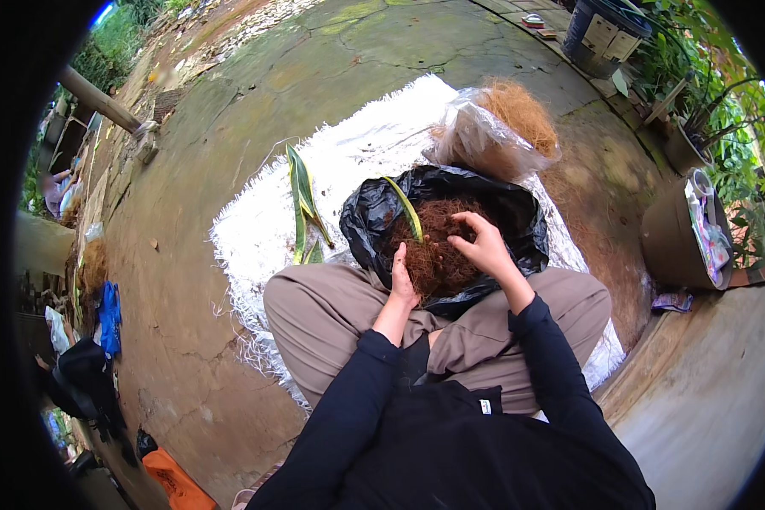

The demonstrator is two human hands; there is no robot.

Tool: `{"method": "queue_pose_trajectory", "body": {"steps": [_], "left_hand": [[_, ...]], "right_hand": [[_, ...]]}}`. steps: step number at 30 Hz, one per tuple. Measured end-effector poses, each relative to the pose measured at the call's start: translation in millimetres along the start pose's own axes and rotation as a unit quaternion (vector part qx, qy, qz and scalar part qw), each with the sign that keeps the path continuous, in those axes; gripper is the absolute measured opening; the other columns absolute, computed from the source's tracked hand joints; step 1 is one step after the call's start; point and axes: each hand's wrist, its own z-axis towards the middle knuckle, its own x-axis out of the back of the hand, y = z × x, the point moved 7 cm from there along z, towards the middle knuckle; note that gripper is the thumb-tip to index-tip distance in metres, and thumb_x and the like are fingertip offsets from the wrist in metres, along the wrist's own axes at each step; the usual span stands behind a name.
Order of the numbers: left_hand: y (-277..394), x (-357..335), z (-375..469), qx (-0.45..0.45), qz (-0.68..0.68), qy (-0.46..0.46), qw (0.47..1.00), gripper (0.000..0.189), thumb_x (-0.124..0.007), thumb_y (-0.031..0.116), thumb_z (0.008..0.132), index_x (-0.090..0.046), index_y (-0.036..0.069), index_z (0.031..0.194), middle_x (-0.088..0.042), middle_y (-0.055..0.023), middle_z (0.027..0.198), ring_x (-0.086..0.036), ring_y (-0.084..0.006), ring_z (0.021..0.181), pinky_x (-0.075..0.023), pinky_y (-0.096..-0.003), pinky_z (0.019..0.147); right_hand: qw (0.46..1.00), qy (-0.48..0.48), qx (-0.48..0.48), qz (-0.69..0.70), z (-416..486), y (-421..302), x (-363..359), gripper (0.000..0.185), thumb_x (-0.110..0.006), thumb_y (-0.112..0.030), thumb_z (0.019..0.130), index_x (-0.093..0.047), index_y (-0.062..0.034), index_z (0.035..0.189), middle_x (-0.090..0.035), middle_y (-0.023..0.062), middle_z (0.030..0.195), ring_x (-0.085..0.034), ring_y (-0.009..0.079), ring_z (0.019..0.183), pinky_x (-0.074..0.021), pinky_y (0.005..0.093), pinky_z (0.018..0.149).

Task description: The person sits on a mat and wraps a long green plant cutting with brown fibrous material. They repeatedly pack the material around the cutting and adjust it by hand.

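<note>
My left hand cups a clump of brown coconut fibre from its left side. A yellow-edged snake plant leaf cutting stands up out of that clump, leaning left. My right hand is just over the fibre on the other side, thumb and forefinger apart, with nothing plainly held between them. Around the fibre spreads an open black plastic bag, resting against my crossed legs. More snake plant leaf pieces lie to the left on a white woven sack.
A clear plastic bag full of lighter coconut fibre sits beyond the black bag. At right are a brown pot holding packets and a dark bucket. Other people sit at the left edge, near a blue bag.
</note>
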Motion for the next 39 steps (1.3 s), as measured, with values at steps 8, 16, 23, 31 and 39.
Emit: {"method": "queue_pose_trajectory", "body": {"steps": [8,16,23,31,39], "left_hand": [[-2,-1,-1,-0.032,0.025,0.015,0.999,0.062,-0.046,0.058,0.097,-0.052,0.007,0.133,-0.063,-0.0094,0.119,-0.063,-0.0214,0.105,-0.0514,-0.0355,0.09],[-10,14,1,-0.005,0.068,0.028,0.997,0.06,-0.051,0.057,0.096,-0.059,0.005,0.124,-0.064,-0.0087,0.114,-0.064,-0.0175,0.101,-0.0522,-0.0314,0.087],[-8,12,3,-0.045,0.042,0.034,0.998,0.047,-0.053,0.051,0.097,-0.059,0.01,0.121,-0.066,-0.007,0.105,-0.066,-0.0175,0.093,-0.055,-0.0326,0.08],[-10,13,3,-0.022,0.016,0.016,1.0,0.056,-0.05,0.052,0.098,-0.054,0.007,0.132,-0.063,-0.0067,0.124,-0.061,-0.0175,0.112,-0.0491,-0.0333,0.096],[-7,9,0,-0.028,0.016,0.02,0.999,0.054,-0.051,0.05,0.098,-0.055,0.006,0.131,-0.063,-0.0079,0.123,-0.062,-0.0184,0.111,-0.0505,-0.034,0.095]], "right_hand": [[0.994,-0.034,0.107,-0.008,-16,-39,-30,0.034,-0.067,0.003,0.077,-0.065,-0.005,0.11,-0.063,0.0137,0.108,-0.062,0.0346,0.105,-0.0508,0.0389,0.089],[0.977,-0.057,0.161,-0.131,-26,-35,-43,0.025,-0.073,-0.012,0.077,-0.07,-0.01,0.102,-0.067,0.0072,0.094,-0.061,0.028,0.099,-0.0485,0.0373,0.084],[0.976,-0.064,0.141,-0.154,-22,-39,-49,0.041,-0.07,-0.021,0.086,-0.062,-0.0053,0.123,-0.06,0.0138,0.122,-0.057,0.0326,0.113,-0.045,0.0406,0.095],[0.991,-0.046,0.117,-0.053,-21,-23,-47,0.05,-0.047,0.005,0.087,-0.046,-0.0052,0.137,-0.058,0.021,0.124,-0.06,0.0362,0.109,-0.0477,0.0403,0.095],[0.992,-0.058,0.023,-0.107,-21,-10,-39,0.042,-0.06,-0.001,0.085,-0.056,-0.006,0.126,-0.066,0.0204,0.106,-0.065,0.0367,0.098,-0.0514,0.0392,0.085]]}}
